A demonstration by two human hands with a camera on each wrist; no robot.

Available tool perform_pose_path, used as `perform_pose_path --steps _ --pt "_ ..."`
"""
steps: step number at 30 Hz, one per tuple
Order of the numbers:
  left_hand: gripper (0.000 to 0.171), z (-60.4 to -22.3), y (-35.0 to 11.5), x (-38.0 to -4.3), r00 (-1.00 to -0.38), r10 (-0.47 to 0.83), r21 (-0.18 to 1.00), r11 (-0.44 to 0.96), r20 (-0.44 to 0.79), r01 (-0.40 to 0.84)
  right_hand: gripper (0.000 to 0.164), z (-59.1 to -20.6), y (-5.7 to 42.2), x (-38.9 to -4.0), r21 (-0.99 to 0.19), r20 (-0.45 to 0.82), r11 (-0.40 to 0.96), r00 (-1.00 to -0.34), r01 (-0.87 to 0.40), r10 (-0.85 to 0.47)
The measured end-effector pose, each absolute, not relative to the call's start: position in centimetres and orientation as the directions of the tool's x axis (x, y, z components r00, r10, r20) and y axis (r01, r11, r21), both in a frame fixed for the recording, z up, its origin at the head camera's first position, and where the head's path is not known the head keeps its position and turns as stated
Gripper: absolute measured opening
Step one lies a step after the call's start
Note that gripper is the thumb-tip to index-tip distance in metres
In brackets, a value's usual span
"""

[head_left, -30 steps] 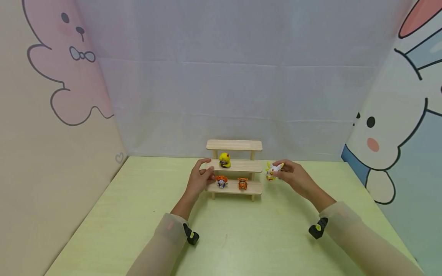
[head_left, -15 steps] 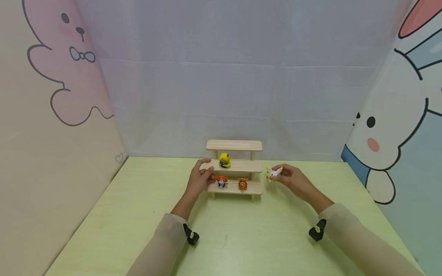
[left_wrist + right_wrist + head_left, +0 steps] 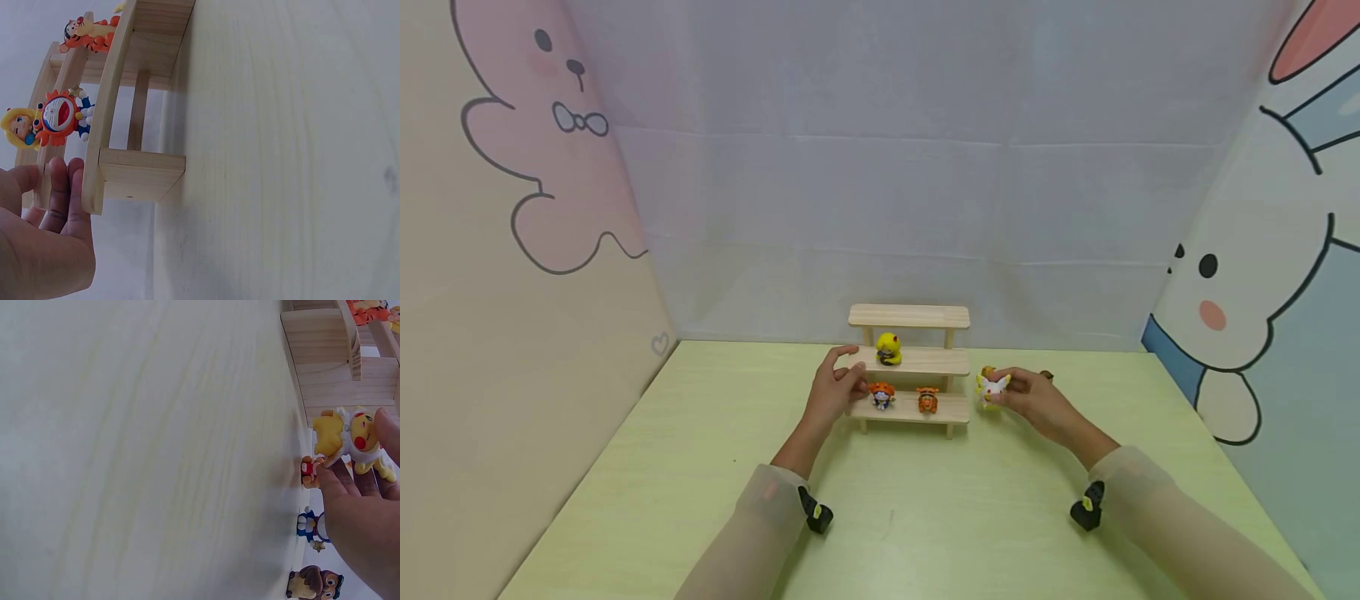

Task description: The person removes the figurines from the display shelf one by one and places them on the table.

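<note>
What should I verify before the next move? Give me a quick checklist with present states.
1. Right hand has its fingers round the yellow animal figurine in a white hood: ok.
2. Left hand grips the left end of the three-tier pale wooden shelf: ok.
3. Left fingers well clear of the orange crab-hooded figurine: not ok, right beside it.
4. Held figurine apart from the shelf: ok, a gap shows in the head view.
5. Held figurine apart from the small brown figurine with a red front: cannot tell, they overlap in the right wrist view.
6. Bare wood right of the yellow-haired figurine, middle tier: ok.
</note>
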State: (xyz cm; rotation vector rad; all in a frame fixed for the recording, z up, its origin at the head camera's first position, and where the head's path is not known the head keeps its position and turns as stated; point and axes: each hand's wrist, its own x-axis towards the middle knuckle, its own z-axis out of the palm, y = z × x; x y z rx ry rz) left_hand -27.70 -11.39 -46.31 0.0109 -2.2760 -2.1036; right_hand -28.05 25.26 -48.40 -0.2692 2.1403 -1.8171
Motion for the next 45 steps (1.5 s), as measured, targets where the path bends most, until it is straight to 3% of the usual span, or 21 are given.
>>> perform_pose_path --steps 10,18,45 --pt "0.043 -46.4 -11.7 -27.8 -1.0 -0.005 0.998 0.068 0.005 0.004 0.044 -48.8 25.3 -27.8 -0.982 -0.121 0.18 -0.929 0.06 -0.35" --pt "0.041 -43.4 -11.5 -26.0 -1.0 0.02 0.998 0.067 -0.003 -0.001 0.046 -48.8 25.3 -27.4 -0.981 -0.132 0.178 -0.927 0.072 -0.35" --pt "0.041 -43.5 -11.4 -26.1 -1.0 0.019 0.998 0.06 -0.008 -0.007 0.048 -48.1 25.7 -27.9 -0.983 -0.074 0.183 -0.938 0.011 -0.339"
